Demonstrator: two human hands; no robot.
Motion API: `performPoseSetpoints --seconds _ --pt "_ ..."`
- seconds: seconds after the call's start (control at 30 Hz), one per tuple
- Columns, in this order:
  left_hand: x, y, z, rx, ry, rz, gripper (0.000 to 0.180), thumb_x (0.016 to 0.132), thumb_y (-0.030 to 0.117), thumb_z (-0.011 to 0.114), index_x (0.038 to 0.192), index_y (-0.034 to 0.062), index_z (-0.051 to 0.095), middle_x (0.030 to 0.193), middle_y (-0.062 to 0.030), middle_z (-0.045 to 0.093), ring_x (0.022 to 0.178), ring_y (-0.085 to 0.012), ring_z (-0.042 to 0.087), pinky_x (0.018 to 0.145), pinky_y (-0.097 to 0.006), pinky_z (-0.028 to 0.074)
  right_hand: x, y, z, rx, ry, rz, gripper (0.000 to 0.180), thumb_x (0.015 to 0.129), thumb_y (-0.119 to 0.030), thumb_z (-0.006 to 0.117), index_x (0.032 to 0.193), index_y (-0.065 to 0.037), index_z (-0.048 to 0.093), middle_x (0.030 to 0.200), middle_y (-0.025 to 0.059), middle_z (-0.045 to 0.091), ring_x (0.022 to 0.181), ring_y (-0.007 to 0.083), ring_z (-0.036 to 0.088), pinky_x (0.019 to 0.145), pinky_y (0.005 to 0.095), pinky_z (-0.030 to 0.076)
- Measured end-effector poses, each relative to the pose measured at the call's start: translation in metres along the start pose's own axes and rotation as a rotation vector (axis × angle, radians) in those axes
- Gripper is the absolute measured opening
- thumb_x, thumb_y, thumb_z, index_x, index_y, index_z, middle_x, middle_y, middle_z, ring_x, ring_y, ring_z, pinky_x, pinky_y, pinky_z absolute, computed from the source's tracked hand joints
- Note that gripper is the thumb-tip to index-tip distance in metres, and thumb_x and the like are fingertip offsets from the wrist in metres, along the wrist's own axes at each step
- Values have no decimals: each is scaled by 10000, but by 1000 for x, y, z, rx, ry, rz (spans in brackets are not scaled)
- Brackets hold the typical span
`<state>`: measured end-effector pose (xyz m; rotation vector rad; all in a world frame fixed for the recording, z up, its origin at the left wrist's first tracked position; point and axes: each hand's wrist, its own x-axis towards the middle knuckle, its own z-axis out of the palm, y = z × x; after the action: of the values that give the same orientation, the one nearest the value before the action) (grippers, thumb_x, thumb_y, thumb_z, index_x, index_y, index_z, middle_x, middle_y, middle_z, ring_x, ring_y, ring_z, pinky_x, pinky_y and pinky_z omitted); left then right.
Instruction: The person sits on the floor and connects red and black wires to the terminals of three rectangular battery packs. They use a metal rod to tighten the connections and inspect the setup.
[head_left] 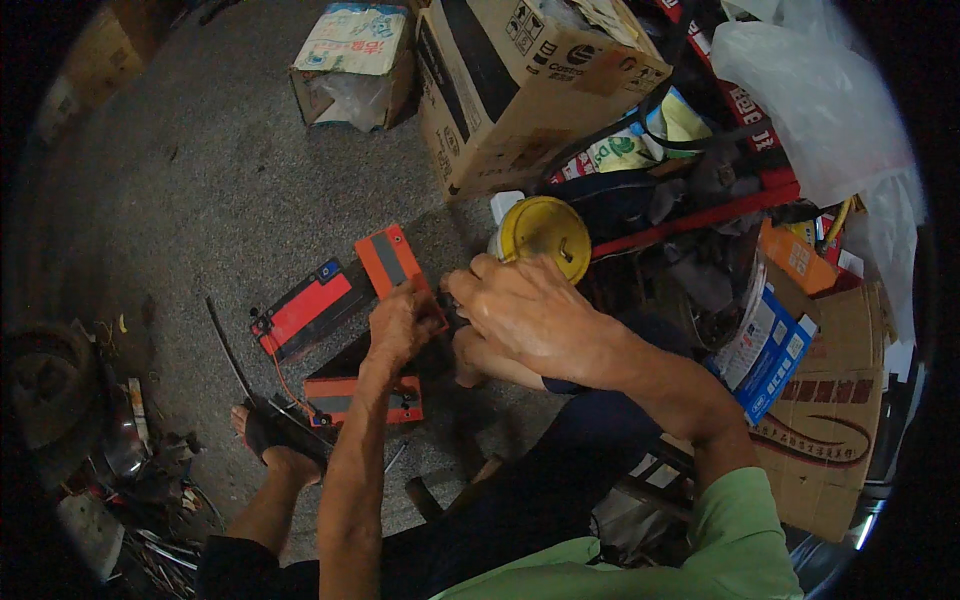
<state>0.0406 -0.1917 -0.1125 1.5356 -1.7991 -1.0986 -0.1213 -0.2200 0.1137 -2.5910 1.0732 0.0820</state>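
My left hand (pixel 396 325) is closed in a pinch over the near end of an orange block-shaped battery (pixel 391 260) with a grey stripe. What its fingertips hold, if anything, is hidden. To the right of that battery, my right hand (pixel 525 303) has its fingers curled in. I cannot make out anything between them. A red-topped battery (pixel 308 308) lies on the left, with an orange wire (pixel 279 375) running from its corner. That wire reaches the end of another orange battery (pixel 364 400) with a grey stripe, below my left hand and partly covered by my forearm.
A yellow round lid (pixel 545 240) sits just beyond my right hand. Large cardboard boxes (pixel 530 90) stand at the far side, and a blue carton (pixel 768 355) lies to the right. A dark cable (pixel 228 345) lies by my foot. Scrap parts (pixel 125 440) crowd the left.
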Motion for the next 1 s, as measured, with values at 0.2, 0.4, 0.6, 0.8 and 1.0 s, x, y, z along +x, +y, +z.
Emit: performPoseSetpoints --seconds 0.2,0.4,0.6,0.8,1.0 --pt "4 3 0 121 5 35 209 686 77 780 882 104 712 976 -93 612 992 -314 620 813 -428 525 -6 5 11 -46 135 -86 366 795 -141 655 1112 16 563 993 197 600 890 380 650 763 481 492" --pt "5 -3 4 229 -8 51 233 667 79 792 883 123 717 988 -93 626 986 -315 631 805 -433 529 -3 0 5 -45 70 -39 345 793 -143 661 1092 1 567 994 184 597 893 378 644 782 482 470" --pt "9 7 -3 155 -66 1 177 686 37 747 837 124 720 946 -76 651 928 -324 654 773 -427 539 -6 2 0 -17 107 -23 344 771 -203 683 1032 -8 572 963 170 608 885 380 643 778 491 457" --pt "14 0 -6 28 -13 -113 236 699 -59 637 889 71 686 910 -115 691 885 -336 675 758 -410 532 0 -4 -7 -10 38 55 463 681 -312 760 997 -22 587 950 160 603 882 366 640 767 479 458" --pt "23 -12 -4 -197 -30 -133 267 695 -90 617 930 32 655 926 -138 702 911 -302 687 761 -395 528 -3 -1 -7 -49 125 52 471 674 -343 762 990 -38 592 940 143 596 879 361 634 777 465 464"
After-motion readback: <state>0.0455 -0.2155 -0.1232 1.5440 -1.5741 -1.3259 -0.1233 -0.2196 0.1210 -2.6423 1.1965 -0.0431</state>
